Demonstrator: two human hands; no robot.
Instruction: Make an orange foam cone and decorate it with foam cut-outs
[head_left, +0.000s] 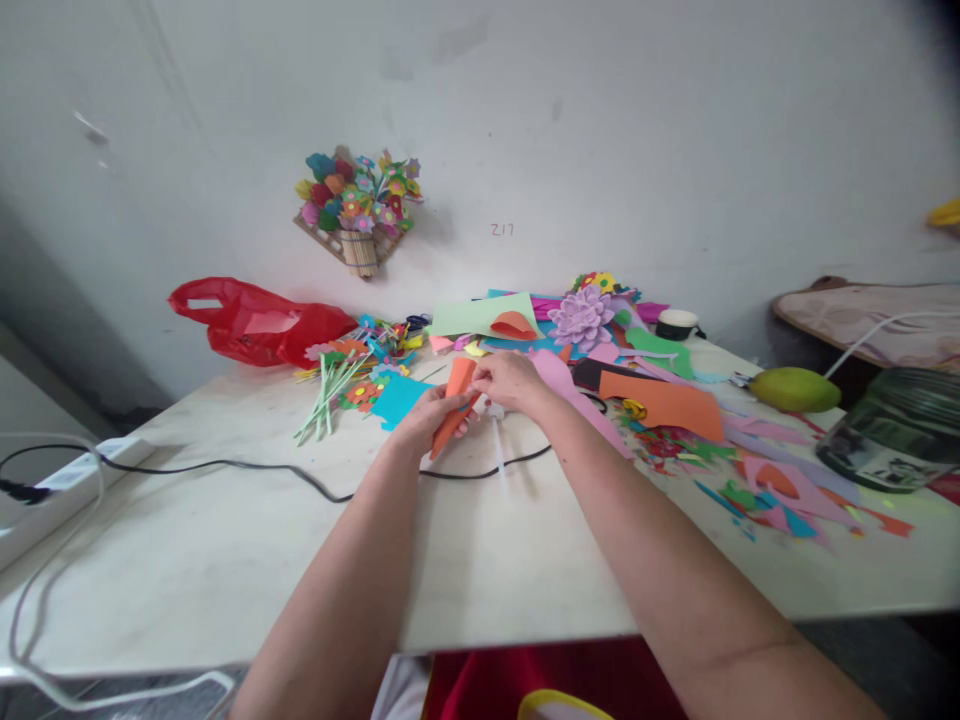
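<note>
Over the middle of the table, my left hand (431,420) is closed around a folded or rolled piece of orange craft foam (450,428). The fingers of my right hand (506,382) pinch together at the upper right edge of the same piece. Just below my right hand a whitish translucent stick (499,450) points toward me; its far end is partly hidden. Left of my left hand lies a blue foam sheet (401,400), with foam flowers (362,393) and pale green stems (326,395) beside it.
A black cord (285,470) crosses the table from a white power strip (71,490). A red plastic bag (259,325) sits at the back left. Foam scraps (780,490), an orange sheet (660,400), a lilac foam flower (581,318), a mango-like fruit (795,388) and a glass jar (892,430) occupy the right.
</note>
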